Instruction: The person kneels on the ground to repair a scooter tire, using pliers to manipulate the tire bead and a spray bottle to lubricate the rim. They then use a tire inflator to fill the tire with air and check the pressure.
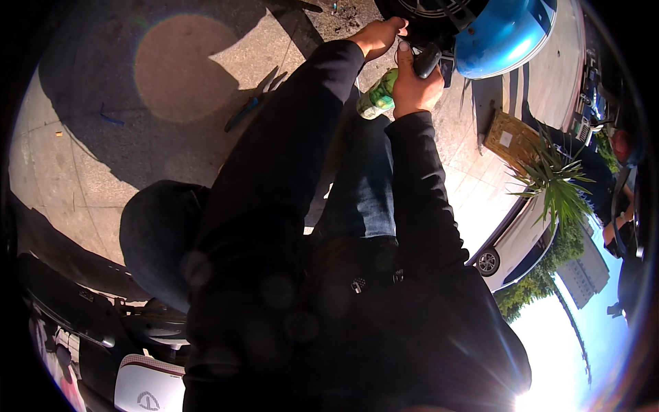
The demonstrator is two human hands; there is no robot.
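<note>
My left hand (pixel 381 36) reaches to the underside of a dark wheel assembly (pixel 419 9) at the top centre, its fingers curled at the edge; what they hold is too small to make out. Just right of it, my right hand (pixel 419 86) is closed on a black handheld object (pixel 428 60), thumb raised along its side. A green bottle (pixel 377 95) is beside that hand, partly hidden by it. Above and right, a glossy light-blue body panel (pixel 504 38) adjoins the wheel.
Pliers (pixel 241 113) and a blue strip (pixel 110 118) lie on paving. At right are a wooden board (pixel 511 141), a spiky plant (pixel 552 168), a white car (pixel 515 247) and another person (pixel 597 178). Dark vehicle seats (pixel 82 309) are at lower left.
</note>
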